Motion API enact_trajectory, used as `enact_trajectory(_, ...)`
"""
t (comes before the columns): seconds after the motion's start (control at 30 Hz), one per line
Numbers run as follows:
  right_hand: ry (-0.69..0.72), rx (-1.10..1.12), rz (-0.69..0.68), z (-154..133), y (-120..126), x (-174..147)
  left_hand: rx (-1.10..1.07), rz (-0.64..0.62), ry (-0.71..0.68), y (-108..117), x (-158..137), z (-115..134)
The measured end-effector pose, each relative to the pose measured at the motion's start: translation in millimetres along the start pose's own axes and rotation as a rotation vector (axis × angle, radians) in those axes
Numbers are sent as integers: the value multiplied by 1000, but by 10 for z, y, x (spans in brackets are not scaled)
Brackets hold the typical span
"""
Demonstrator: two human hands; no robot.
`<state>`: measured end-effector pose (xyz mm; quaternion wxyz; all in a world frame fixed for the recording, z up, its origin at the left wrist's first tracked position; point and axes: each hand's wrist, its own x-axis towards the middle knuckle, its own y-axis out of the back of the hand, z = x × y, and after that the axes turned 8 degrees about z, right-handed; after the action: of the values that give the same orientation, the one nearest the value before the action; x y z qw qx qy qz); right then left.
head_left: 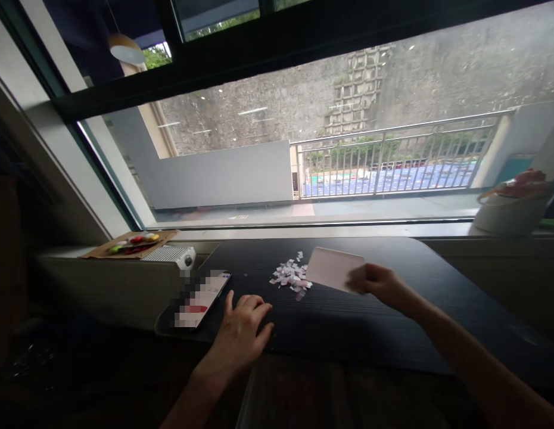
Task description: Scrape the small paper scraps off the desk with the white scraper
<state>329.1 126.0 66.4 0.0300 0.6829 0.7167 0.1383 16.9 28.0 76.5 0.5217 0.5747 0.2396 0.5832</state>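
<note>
A small heap of torn white paper scraps (pixel 291 274) lies on the dark table (pixel 375 328). My right hand (pixel 377 283) grips a pale, stiff rectangular card (pixel 331 268) by its right end; the fingertips are blurred. The card's left edge is at the right side of the heap, and whether it touches the scraps I cannot tell. My left hand (pixel 245 322) rests near the table's front edge with its fingers spread and nothing in it. Left of that hand lies a flat phone-like device (pixel 205 301), its screen partly pixelated.
A window ledge (pixel 295 232) runs along the table's far side. At the left, a board (pixel 96 249) bears several colourful items beside a white slotted box (pixel 167 256). A white pot (pixel 507 211) stands at the right by the window.
</note>
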Motion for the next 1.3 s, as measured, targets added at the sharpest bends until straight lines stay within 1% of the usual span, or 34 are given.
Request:
enact_trajectory(0.1,67,-46,43,-6,-255,126,-31,32,8,-125,25,-125)
enact_trajectory(0.17,94,-91,57,-2,-314,113,-50,53,6,-234,1,-179)
enact_trajectory(0.27,111,-139,29,-19,-265,2,-69,113,7,-371,-49,-213)
enact_trajectory(0.37,113,-173,-5,-72,-152,-104,-81,165,0,-431,-78,-215)
enact_trajectory(0.53,115,-262,-57,-139,-1,-158,-93,197,-25,-429,-92,-212)
enact_trajectory(0.77,103,-350,-65,-182,203,-246,-51,248,-50,-469,-115,-231)
enact_trajectory(0.83,99,-371,-45,-182,236,-267,-42,247,-53,-478,-119,-241)
enact_trajectory(1.03,125,-375,-13,-190,273,-302,-29,252,-69,-452,-109,-226)
enact_trajectory(1.13,114,-377,35,-208,275,-310,-23,231,-67,-414,-95,-201)
enact_trajectory(1.3,90,-342,3,-203,222,-301,-23,186,-43,-372,-80,-210)
